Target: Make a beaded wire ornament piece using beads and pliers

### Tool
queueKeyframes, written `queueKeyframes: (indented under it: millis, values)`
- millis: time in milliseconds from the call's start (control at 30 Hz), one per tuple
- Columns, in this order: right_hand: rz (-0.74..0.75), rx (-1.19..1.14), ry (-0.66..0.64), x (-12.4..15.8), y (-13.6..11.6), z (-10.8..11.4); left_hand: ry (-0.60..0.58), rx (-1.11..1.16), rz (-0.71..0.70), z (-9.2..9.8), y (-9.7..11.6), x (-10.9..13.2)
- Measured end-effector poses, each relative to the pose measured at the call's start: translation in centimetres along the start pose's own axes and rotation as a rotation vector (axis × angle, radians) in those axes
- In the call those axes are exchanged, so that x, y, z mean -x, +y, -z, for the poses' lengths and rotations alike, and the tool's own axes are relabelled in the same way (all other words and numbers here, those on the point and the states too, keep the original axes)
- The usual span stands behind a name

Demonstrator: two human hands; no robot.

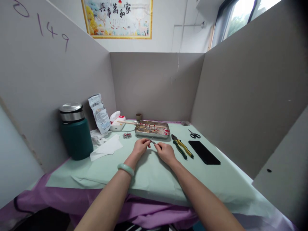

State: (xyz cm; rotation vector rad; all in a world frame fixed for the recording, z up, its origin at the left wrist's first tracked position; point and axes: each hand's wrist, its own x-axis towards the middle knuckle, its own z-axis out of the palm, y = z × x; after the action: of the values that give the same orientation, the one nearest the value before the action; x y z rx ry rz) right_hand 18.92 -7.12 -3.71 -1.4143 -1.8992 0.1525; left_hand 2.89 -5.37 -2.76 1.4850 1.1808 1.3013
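Both of my hands meet over the middle of the table, just in front of a metal tray (157,136) of small beads and bits. My right hand (166,152) is closed around a thin, dark, pointed tool (153,141), its tip directed at my left fingers. With thumb and fingers pinched together, my left hand (141,146) holds something small at that tip, too tiny to make out. A green bangle (126,169) circles my left wrist. Left of the tray lies a small heap of red and silvery beads (127,135).
Pliers (183,147), a black phone-like slab (204,152) and scissors (194,134) lie to the right. A green flask (75,138), white paper (107,148), a pouch (99,114) and a tissue pack (117,123) are at left. Grey partitions (156,86) enclose the table.
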Motion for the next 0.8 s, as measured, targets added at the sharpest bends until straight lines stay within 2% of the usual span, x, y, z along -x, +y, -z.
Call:
queueKeyframes:
  millis: [100, 267, 433, 700, 800]
  values:
    - [-0.003, 0.004, 0.008, -0.09, 0.00, 0.05, 0.011, -0.011, -0.009, 0.02, 0.28, 0.10]
    - [0.001, -0.150, -0.062, -0.39, 0.19, 0.17, -0.006, -0.005, -0.037, 0.12, 0.42, 0.18]
    - [-0.018, -0.071, 0.004, -0.22, 0.00, -0.23, 0.023, -0.043, -0.037, -0.08, 0.24, 0.07]
    - [-0.007, -0.101, 0.041, -0.15, 0.02, -0.48, 0.042, 0.226, 0.017, 0.03, 0.47, 0.17]
    - [-0.035, -0.152, 0.046, -0.33, 0.19, -0.40, -0.013, 0.284, 0.043, 0.11, 0.61, 0.27]
